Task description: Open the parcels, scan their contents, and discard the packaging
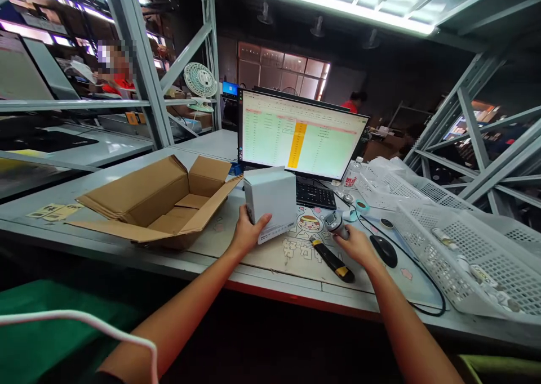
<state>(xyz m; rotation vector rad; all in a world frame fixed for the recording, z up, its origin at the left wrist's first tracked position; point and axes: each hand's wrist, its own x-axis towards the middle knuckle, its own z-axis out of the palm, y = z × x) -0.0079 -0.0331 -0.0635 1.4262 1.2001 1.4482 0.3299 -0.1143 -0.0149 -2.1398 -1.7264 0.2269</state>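
A white box [273, 204] is gripped in my left hand [249, 226], tilted above the desk mat, with the thumb on its near face. My right hand [355, 243] is wrapped round a grey handheld barcode scanner [335, 224], whose head points toward the box. Just left of that hand, a black and yellow utility knife [332, 260] lies on the printed desk mat [270, 254]. To the left of the white box stands an open cardboard box [156, 204] with its flaps spread. A black mouse [384, 251] rests to the right of my right hand.
Behind the white box are a monitor [270, 130] showing a spreadsheet and a black keyboard [315, 195]. White plastic baskets [465, 249] line the right side, one holding small items. A black cable [426, 266] curves past the mouse. Metal posts [139, 63] frame the desk.
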